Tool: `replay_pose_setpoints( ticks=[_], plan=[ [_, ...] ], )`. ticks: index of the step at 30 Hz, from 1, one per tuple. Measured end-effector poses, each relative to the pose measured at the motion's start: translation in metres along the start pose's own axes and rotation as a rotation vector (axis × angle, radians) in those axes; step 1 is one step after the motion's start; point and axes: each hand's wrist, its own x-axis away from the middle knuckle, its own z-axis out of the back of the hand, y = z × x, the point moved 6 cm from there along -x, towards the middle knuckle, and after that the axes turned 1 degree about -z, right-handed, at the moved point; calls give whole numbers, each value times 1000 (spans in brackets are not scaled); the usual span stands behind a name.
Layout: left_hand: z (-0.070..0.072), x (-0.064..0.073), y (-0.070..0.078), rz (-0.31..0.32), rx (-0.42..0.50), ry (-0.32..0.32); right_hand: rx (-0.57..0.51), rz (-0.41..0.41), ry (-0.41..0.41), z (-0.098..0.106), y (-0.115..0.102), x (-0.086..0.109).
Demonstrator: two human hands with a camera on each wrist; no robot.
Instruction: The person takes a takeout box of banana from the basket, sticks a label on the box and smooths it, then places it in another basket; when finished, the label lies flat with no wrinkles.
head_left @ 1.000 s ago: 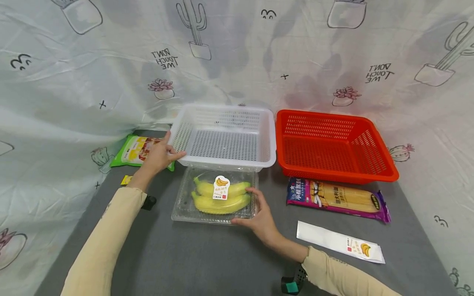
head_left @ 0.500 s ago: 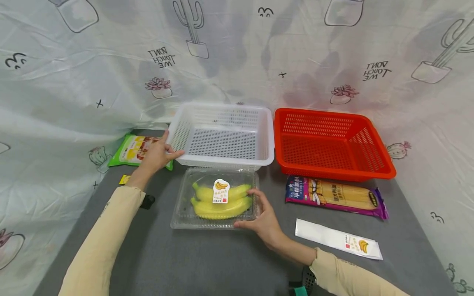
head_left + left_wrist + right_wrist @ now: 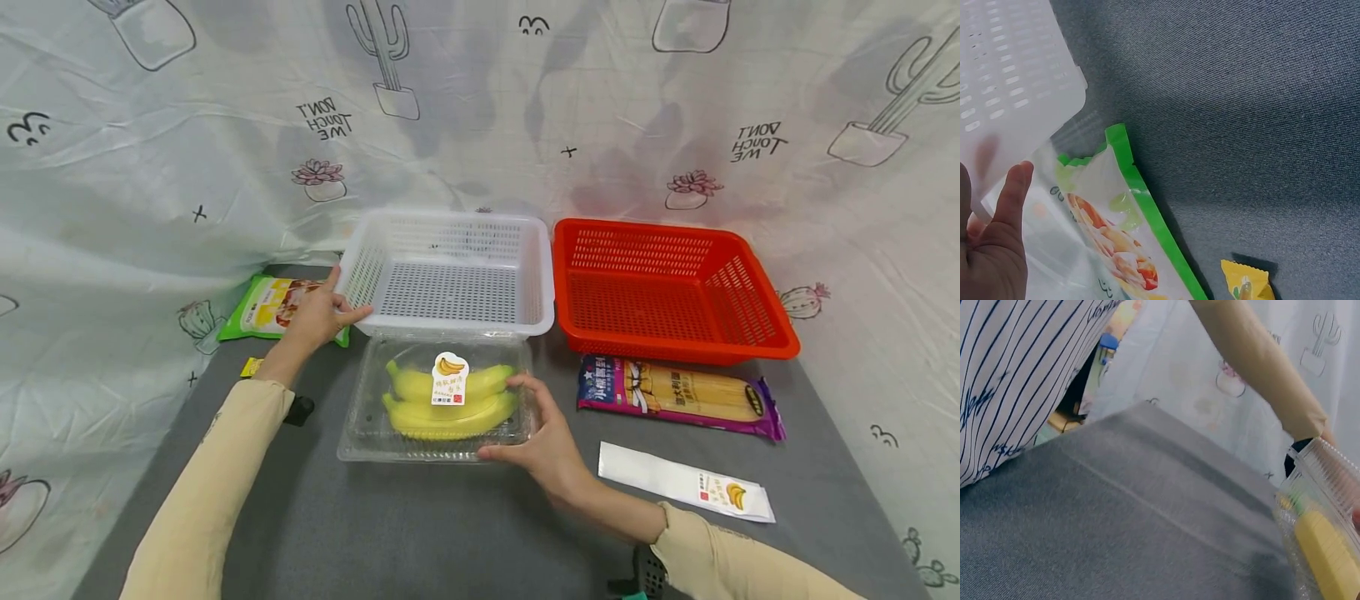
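In the head view my right hand (image 3: 551,446) grips the right side of a clear plastic box (image 3: 360,433), thumb at the front edge and fingers at the side. Inside lie yellow bananas (image 3: 450,417), under a banana sticker (image 3: 448,379) on the lid. The box appears raised a little off the table, just in front of a white basket (image 3: 450,321). My left hand (image 3: 318,315) holds that basket by its front left corner, which the left wrist view also shows. Part of a green-edged food bag (image 3: 262,308) is hidden behind this hand.
A red basket (image 3: 675,350) stands right of the white one. In front of it lies a purple pack of spaghetti (image 3: 682,396), then a folded white strip (image 3: 675,479) with a banana print. A small yellow packet (image 3: 251,367) lies at left. A printed curtain (image 3: 480,108) hangs behind.
My right hand has first drawn the banana box slightly toward me, then lifted it a little and shifted right. The left hand stays on the white basket.
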Motion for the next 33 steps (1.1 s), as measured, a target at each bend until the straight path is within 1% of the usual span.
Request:
replay_pose_setpoints(
  ticks=[4, 7, 11, 13, 19, 20, 24, 26, 28, 31, 33],
  plan=[
    [2, -2, 1, -5, -8, -3, 1, -36, 11, 5, -11, 1],
    [2, 0, 2, -12, -12, -3, 0, -59, 13, 9, -20, 0],
    [3, 1, 2, -30, -5, 17, 9, -57, 10, 12, -33, -1],
    [2, 2, 1, -33, 0, 16, 16, -53, 11, 12, -39, -2],
    [0, 3, -2, -12, 1, 6, 2, -24, -1, 11, -56, -7],
    [0, 2, -2, -7, 3, 12, -3, -18, -6, 11, -58, -8],
    [0, 1, -2, 0, -6, 18, 4, -29, -8, 10, -65, -13],
    [0, 1, -2, -12, -3, 23, 9, -38, -5, 9, -69, -16],
    [0, 1, 0, -39, -7, 34, 10, -40, -2, 9, -73, -19],
    [2, 2, 3, -67, -8, 47, -11, -28, -8, 9, -79, -26],
    [2, 3, 3, -75, -12, 48, -31, -17, -13, 10, -83, -31]
  ],
)
